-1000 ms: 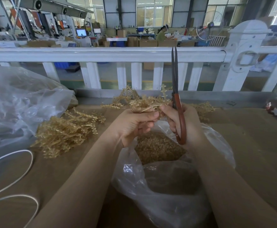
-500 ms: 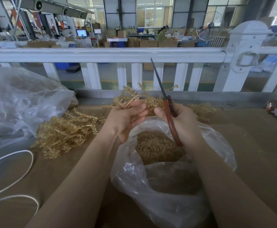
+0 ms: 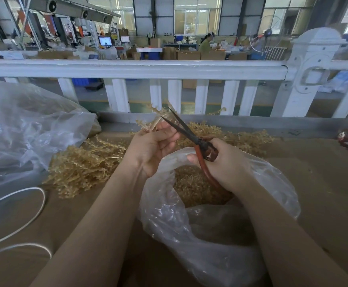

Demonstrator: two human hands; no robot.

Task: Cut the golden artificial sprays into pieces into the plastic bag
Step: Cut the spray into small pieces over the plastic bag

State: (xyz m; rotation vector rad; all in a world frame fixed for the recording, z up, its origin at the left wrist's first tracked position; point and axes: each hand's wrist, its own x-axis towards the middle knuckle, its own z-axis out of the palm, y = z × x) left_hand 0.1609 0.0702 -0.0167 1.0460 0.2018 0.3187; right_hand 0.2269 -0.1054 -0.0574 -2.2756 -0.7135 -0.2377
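the golden spray (image 3: pixel 156 121) now sticks up and away from the left hand (image 3: pixel 154 145), whose fingers curl round its stems; half a second ago the same hand held it lower with the scissors' blades shut and pointing up past it, and now the blades are parted in a narrow v right at the sprigs, just above the left fingertips. the scissors (image 3: pixel 198 146) sit in the right hand (image 3: pixel 226 162), fingers wrapped through the red handles, just right of the left hand. directly under both hands lies the open plastic bag (image 3: pixel 272 183), cut pieces (image 3: pixel 189 183) heaped inside. left of the left hand lies a pile of uncut sprays (image 3: pixel 82 164), more sprays (image 3: pixel 241 139) beyond the right hand, all on the brown table (image 3: pixel 324 172).
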